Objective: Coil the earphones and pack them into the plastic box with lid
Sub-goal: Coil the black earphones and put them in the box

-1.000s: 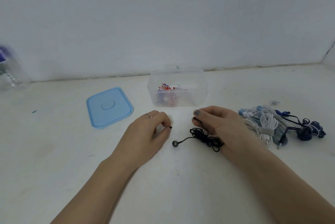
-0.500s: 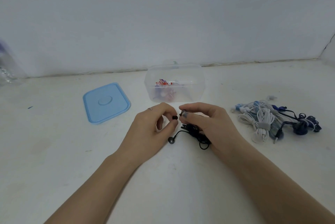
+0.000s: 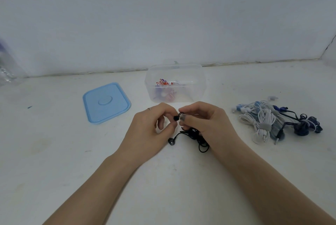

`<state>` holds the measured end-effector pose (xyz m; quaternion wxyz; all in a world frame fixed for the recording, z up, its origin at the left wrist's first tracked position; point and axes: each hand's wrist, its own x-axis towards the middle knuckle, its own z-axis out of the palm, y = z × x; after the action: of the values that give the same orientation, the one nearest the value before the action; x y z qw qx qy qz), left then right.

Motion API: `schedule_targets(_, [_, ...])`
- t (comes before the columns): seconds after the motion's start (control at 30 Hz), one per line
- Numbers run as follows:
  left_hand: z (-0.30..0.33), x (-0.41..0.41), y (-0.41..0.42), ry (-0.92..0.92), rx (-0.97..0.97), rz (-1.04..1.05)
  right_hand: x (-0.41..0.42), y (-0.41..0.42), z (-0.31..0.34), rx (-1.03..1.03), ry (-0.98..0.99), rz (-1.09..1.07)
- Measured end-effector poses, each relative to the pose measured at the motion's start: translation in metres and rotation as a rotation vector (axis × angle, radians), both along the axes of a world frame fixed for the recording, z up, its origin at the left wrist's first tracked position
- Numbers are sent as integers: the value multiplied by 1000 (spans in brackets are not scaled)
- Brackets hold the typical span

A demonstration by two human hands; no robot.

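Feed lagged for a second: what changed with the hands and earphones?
The left hand and right hand closed together; both now pinch one earbud of the black earphones. Its other bud lies on the table. Box, lid and spare pile unmoved.

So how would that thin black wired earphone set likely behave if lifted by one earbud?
Probably floppy: the thin black wired earphone set lies in loose, irregular loops. The loose earbud would likely dangle and swing. It looks light, since the left hand and right hand pinch it with fingertips only.
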<state>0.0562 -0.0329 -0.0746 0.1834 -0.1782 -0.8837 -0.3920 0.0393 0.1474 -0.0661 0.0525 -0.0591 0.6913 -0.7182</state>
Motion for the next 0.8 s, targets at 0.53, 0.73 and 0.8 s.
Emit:
schedule_targets(0.53, [5, 1, -3, -19, 74, -48, -2, 5, 0, -150, -93, 82])
schedule_targets(0.73, [5, -2, -3, 6, 111, -78, -3, 5, 0, -210, -118, 76])
schedule_targets(0.8, [4, -2, -3, -21, 156, -86, -3, 5, 0, -248, -129, 82])
